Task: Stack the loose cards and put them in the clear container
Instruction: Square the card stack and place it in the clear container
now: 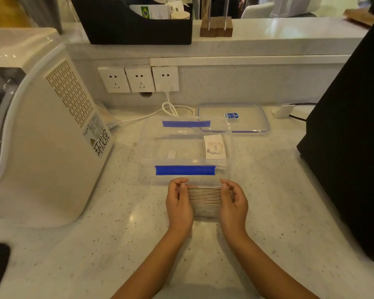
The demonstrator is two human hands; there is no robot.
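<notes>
A thick stack of cards (204, 197) stands on edge on the counter, pressed between my left hand (178, 203) and my right hand (233, 203). Each hand grips one end of the stack. Just beyond my hands sits the clear container (151, 169), open, with blue clips on its near and far walls. Inside it, at the right end, lies a pile of white cards (215, 146) with the word "love" on the top one. The rest of the container's floor is bare.
The container's clear lid (246, 124) lies flat behind it to the right. A large white appliance (41, 130) stands at the left. A black object (350, 147) fills the right side. White cables (171, 110) run from wall sockets (138, 79) behind the container.
</notes>
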